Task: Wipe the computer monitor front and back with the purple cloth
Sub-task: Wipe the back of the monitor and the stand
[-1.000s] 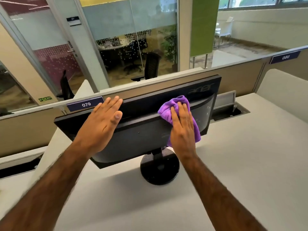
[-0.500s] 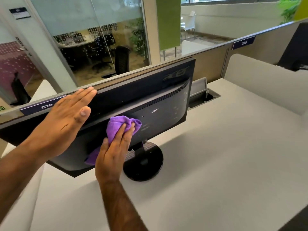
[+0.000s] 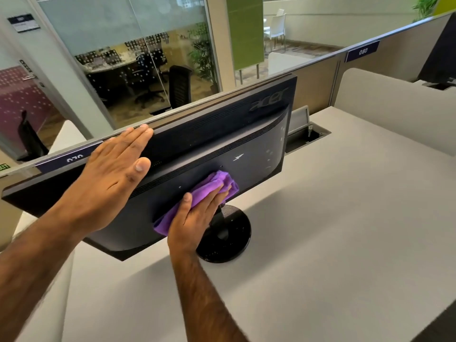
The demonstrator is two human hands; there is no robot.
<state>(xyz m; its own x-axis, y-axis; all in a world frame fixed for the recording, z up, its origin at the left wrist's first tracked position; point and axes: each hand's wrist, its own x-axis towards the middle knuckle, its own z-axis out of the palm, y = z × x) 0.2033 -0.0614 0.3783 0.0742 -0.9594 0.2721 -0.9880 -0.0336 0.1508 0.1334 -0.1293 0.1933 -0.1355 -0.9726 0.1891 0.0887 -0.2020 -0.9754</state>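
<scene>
Monitor (image 3: 197, 144) could tip on round stand (image 3: 227, 238): left hand (image 3: 111, 178) flat, fingers together; right hand (image 3: 195, 218) pressing purple cloth (image 3: 209, 186) hard.

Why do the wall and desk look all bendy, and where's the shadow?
Head view: the wide-angle lens bows straight lines, so the partition rail and monitor slant and curve; daylight through the windows casts a soft shadow on the desk under the monitor and round its stand; the forearms near the bottom edge smear slightly.

One head-worn view looks forward and down, close over the pale grey desk (image 3: 345, 230), facing far glass office walls (image 3: 138, 45).
</scene>
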